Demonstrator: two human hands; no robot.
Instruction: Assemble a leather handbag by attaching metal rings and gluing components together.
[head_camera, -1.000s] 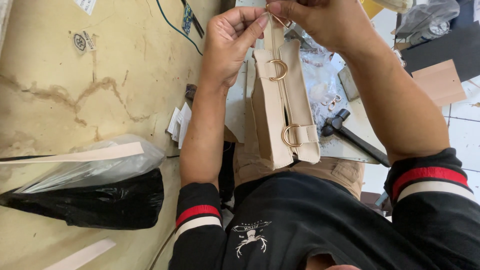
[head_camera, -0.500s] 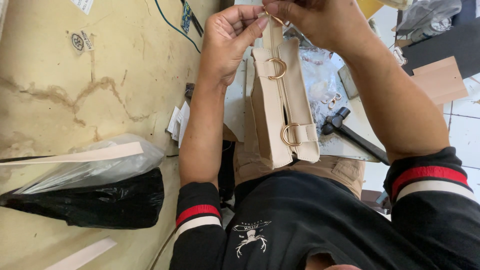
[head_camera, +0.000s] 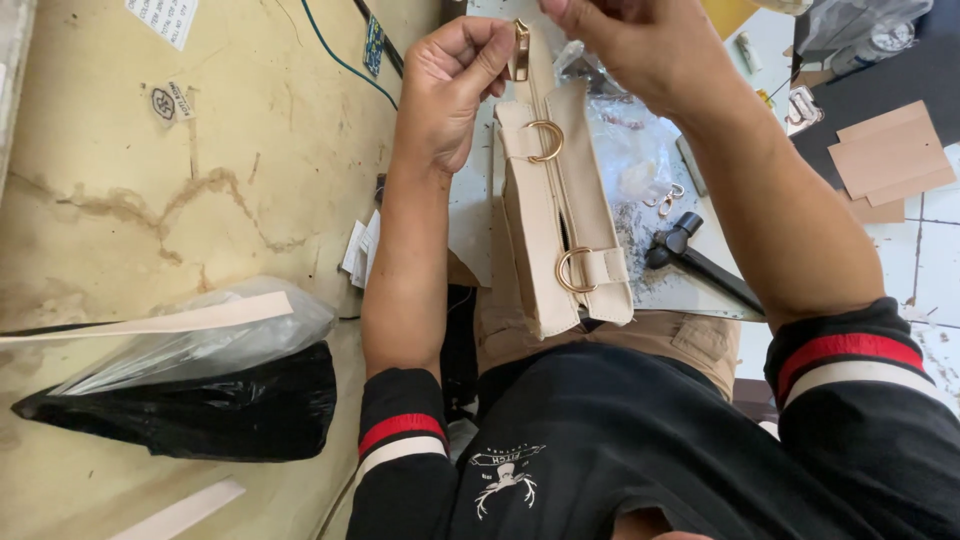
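Beige leather is what we are handling: a small bag (head_camera: 560, 230) stands on end over our lap, its far end raised towards the top of the view, between both hands. Our left hand (head_camera: 455, 85) has its grip pressed together, thumb and forefinger pinching a gold clasp (head_camera: 520, 50) at the bag's top end. Our right hand (head_camera: 640, 45) closes over the same end from the other side; its fingertips run out of view, so we cannot tell what its grip is pinching.

Two gold D-rings (head_camera: 545, 140) sit in loops along the bag's face. We judge that the step goes best if we keep the bag steady against our lap, hold the clasp square to the seam, and work with small turns so the leather does not crease.

A black hammer (head_camera: 690, 255) lies just right of the bag, on the surface (head_camera: 180, 200), and a black plastic bag (head_camera: 190, 410) lies well to the left.
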